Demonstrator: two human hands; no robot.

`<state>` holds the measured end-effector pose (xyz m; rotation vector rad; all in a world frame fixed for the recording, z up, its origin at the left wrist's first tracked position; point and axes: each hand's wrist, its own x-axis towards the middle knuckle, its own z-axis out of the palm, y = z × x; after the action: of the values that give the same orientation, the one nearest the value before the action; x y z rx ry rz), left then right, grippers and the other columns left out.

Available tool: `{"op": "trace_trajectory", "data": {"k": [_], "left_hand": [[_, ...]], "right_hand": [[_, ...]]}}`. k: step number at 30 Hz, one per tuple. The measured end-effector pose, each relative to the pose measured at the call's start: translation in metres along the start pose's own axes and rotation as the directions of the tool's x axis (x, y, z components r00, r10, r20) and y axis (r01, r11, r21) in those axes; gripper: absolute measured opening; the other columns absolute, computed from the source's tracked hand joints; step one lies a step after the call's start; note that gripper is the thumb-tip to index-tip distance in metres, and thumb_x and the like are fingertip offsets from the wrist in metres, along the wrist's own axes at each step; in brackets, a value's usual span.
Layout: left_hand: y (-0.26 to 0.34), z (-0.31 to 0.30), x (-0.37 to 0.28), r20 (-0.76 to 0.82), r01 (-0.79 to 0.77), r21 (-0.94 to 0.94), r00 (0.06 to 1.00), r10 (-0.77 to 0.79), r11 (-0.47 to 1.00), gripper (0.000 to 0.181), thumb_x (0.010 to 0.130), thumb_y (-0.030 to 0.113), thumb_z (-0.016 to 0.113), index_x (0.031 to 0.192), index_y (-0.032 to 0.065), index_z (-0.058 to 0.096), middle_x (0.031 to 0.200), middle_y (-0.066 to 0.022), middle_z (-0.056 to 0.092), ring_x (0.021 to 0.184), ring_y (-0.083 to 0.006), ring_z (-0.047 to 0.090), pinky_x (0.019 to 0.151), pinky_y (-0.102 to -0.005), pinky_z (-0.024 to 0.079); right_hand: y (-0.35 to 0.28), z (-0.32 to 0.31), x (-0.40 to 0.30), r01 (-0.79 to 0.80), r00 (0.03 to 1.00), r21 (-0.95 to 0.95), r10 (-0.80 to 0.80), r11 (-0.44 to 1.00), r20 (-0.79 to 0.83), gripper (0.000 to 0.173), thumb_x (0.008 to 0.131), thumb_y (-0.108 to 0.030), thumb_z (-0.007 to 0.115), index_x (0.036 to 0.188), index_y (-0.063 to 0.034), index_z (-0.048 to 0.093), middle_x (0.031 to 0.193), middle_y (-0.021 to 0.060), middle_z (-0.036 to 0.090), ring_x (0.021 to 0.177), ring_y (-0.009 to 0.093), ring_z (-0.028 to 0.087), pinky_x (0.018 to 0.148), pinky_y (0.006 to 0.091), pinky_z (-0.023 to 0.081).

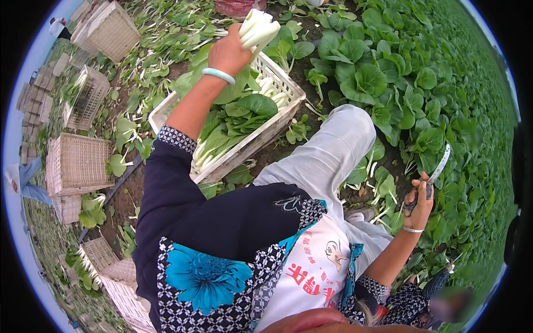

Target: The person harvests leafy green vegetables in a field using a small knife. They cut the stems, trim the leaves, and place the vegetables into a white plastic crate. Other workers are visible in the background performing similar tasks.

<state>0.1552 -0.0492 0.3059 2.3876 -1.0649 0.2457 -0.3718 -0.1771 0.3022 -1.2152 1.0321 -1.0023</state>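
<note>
My left hand (pixel 228 50) grips a head of bok choy (pixel 259 30) over the far end of a plastic crate. The white stalk base points up and away, and green leaves show beneath my wrist. Inside the crate (pixel 250 150), more bok choy (pixel 237 118) lies in bunches, leaves inward and pale stalks against the sides. Off to the right, beside the standing crop, my right hand (pixel 419 204) is closed around the dark handle of a curved harvesting knife (pixel 441 163). Its blade points up and away from me.
Dense growing bok choy (pixel 370 79) covers the right side. Several crates (pixel 79 164) stand to the left, some holding bok choy. Loose leaves (pixel 154 70) litter the soil, where a dark hose (pixel 125 177) runs. People (pixel 31 181) are at the left and lower right (pixel 410 299).
</note>
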Motion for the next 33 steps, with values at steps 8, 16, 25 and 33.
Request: {"op": "trace_trajectory", "data": {"k": [8, 16, 25, 33], "left_hand": [[-0.084, 0.199, 0.002, 0.117, 0.089, 0.409, 0.982, -0.149, 0.908, 0.031, 0.082, 0.015, 0.057, 0.112, 0.0103, 0.049, 0.102, -0.0139, 0.065, 0.094, -0.0315, 0.064, 0.079, -0.0465, 0.044], [-0.117, 0.259, -0.025, 0.502, 0.283, 0.443, 0.707, -0.497, 0.851, 0.088, 0.067, 0.027, 0.077, 0.134, 0.0099, 0.023, 0.135, -0.0155, 0.044, 0.124, -0.0346, 0.043, 0.097, -0.053, 0.036], [-0.179, 0.252, 0.011, 0.514, -0.209, 0.243, 0.856, 0.057, 0.947, 0.09, 0.067, 0.027, 0.077, 0.139, 0.0001, 0.032, 0.131, -0.0266, 0.043, 0.113, -0.0389, 0.05, 0.098, -0.0439, 0.042], [0.052, 0.238, 0.02, 0.55, -0.027, -0.589, 0.718, 0.426, 0.808, 0.043, 0.08, 0.005, 0.061, 0.122, -0.0023, 0.055, 0.115, -0.0142, 0.059, 0.09, -0.0172, 0.064, 0.08, -0.0285, 0.05]], "right_hand": [[0.038, -0.049, -0.015, -0.175, 0.952, 0.053, 0.182, 0.983, -0.245, 0.036, 0.093, -0.021, 0.058, 0.125, -0.0052, 0.051, 0.088, 0.0029, 0.063, 0.052, 0.004, 0.047, 0.043, 0.0179, 0.037], [0.045, -0.039, -0.006, -0.248, 0.901, 0.072, 0.257, 0.966, -0.349, 0.036, 0.09, -0.023, 0.062, 0.119, -0.0047, 0.053, 0.085, 0.0041, 0.062, 0.051, 0.006, 0.048, 0.043, 0.0211, 0.04], [0.028, -0.084, 0.037, -0.294, 0.881, 0.068, 0.297, 0.953, -0.369, 0.033, 0.091, -0.03, 0.061, 0.111, -0.0066, 0.05, 0.084, 0.0055, 0.059, 0.052, 0.008, 0.05, 0.043, 0.0231, 0.043], [0.098, -0.142, 0.138, -0.593, 0.798, -0.086, 0.57, 0.801, -0.194, 0.029, 0.095, -0.033, 0.05, 0.11, -0.0088, 0.045, 0.088, 0.0062, 0.058, 0.061, 0.014, 0.056, 0.042, 0.0294, 0.04]]}}
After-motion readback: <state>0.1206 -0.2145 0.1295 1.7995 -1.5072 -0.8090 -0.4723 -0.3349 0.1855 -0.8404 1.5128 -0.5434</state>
